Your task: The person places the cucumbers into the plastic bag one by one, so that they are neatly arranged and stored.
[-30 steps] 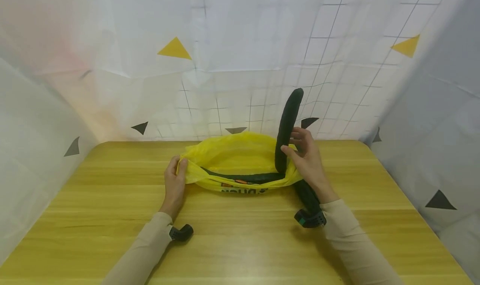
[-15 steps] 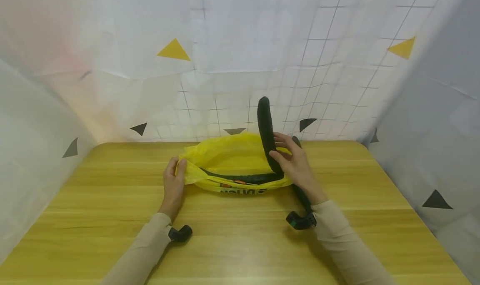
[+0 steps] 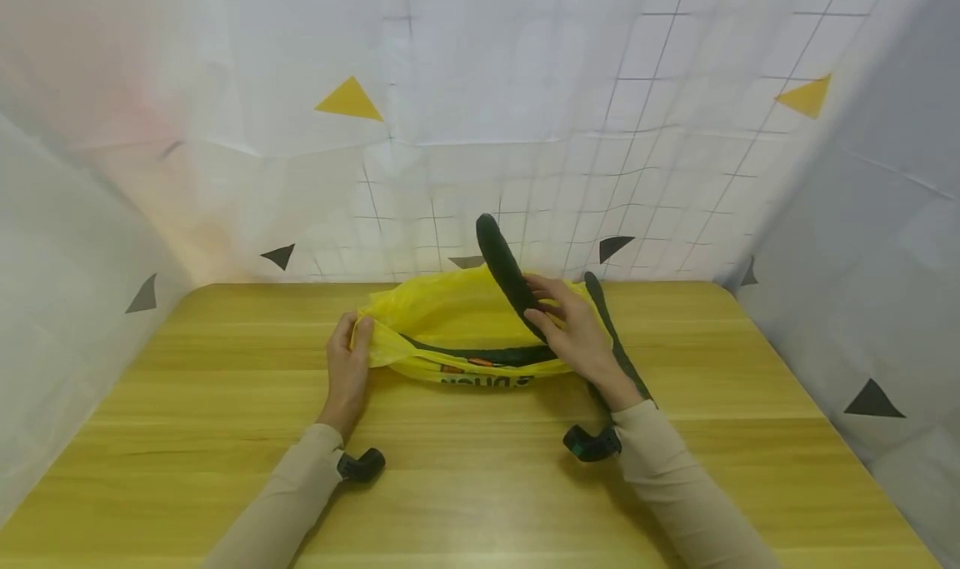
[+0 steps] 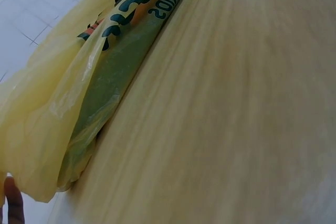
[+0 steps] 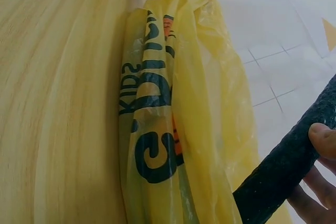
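Observation:
A yellow plastic bag (image 3: 420,306) with dark printing lies across the table, its mouth spread wide. My left hand (image 3: 347,377) pinches the bag's left edge between thumb and fingers. One dark green cucumber (image 3: 480,355) lies lengthwise inside the bag. In my right hand (image 3: 576,336) is a second cucumber (image 3: 502,261), gripped between thumb and fingers. It leans with its top to the left, and its lower end dips into the bag's right side. In the right wrist view the held cucumber (image 5: 289,166) slants down behind the bag's yellow film (image 5: 210,103).
Just right of the bag, another long cucumber (image 3: 600,298) lies on the wooden table (image 3: 480,486), partly covered by my right forearm. A dark green piece (image 3: 596,396) shows under the right wrist. White sheeting (image 3: 480,69) closes off the back and sides.
My right hand has moved left and slightly down with the cucumber, whose top has swung from leaning right to leaning left. The cucumber right of the bag shows more. My left hand stays put.

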A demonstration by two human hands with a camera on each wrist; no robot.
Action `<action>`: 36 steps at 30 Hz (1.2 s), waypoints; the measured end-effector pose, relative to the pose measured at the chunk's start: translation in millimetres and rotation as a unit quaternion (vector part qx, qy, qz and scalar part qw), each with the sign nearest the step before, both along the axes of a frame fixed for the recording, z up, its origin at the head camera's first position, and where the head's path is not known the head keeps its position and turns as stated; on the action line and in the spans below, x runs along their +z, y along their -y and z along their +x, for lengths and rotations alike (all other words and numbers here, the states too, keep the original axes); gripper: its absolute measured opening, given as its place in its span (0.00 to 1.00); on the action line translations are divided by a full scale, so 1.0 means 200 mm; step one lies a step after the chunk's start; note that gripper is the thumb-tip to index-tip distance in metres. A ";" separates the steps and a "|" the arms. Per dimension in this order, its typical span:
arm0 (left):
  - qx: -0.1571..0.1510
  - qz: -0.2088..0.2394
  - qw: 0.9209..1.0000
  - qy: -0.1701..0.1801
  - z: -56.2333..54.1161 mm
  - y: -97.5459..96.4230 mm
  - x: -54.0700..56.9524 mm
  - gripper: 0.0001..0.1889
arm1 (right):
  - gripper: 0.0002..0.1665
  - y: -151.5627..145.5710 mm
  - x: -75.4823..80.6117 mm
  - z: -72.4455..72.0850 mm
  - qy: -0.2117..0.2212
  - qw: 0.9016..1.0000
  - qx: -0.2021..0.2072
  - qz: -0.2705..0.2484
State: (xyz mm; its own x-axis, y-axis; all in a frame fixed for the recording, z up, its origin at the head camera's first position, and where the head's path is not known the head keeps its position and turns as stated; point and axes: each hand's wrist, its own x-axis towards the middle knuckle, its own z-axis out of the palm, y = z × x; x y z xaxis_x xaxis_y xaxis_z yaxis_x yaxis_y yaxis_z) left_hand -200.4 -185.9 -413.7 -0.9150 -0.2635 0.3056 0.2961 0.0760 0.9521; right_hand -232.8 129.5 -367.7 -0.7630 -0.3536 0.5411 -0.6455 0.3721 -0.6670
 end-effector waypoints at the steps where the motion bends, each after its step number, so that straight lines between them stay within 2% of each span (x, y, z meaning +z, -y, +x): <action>1: -0.001 0.000 1.000 -0.001 0.00 0.00 0.00 0.12 | 0.31 0.01 0.00 0.00 0.000 1.000 -0.001 0.005; 11: 0.004 0.004 1.000 0.005 0.00 0.01 0.00 0.13 | 0.30 0.05 -0.03 -0.01 0.005 0.999 0.002 0.043; 17: 0.003 -0.002 1.000 0.000 0.00 0.01 0.00 0.13 | 0.29 0.07 -0.05 0.00 -0.018 0.996 -0.012 0.084; 26: 0.003 -0.007 1.000 -0.017 0.00 0.01 0.00 0.14 | 0.26 0.09 -0.07 -0.01 -0.038 0.996 0.001 0.081; 36: 0.011 0.001 1.000 -0.022 0.00 0.01 0.00 0.13 | 0.25 0.11 -0.09 -0.02 -0.065 0.992 0.005 0.108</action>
State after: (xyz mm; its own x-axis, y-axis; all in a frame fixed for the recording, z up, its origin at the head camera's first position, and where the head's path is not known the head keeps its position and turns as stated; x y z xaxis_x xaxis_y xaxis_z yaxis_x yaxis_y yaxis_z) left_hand -201.4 -187.0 -414.0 -0.8946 -0.2836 0.3454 0.3362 0.0818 0.9382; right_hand -236.6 106.9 -385.7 -0.6872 -0.4801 0.5452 -0.7256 0.4904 -0.4827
